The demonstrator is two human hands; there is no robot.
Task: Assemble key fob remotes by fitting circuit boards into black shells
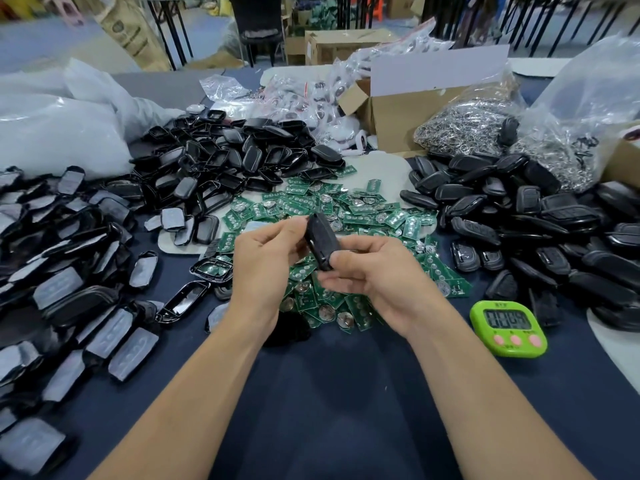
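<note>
Both my hands hold one black key fob shell (321, 239) in the air above a heap of green circuit boards (363, 216) at the table's middle. My left hand (265, 261) pinches the shell's upper end between thumb and fingers. My right hand (374, 271) grips its lower end with the fingers curled round it. The shell stands tilted, its dark outer face toward me; I cannot tell whether a board sits inside.
Piles of black shell halves (221, 164) lie at the back left, film-covered parts (69, 289) at the left, closed fobs (519, 220) at the right. A green timer (508, 329) stands near right. A cardboard box (398, 112) and bags of key rings (485, 126) stand behind.
</note>
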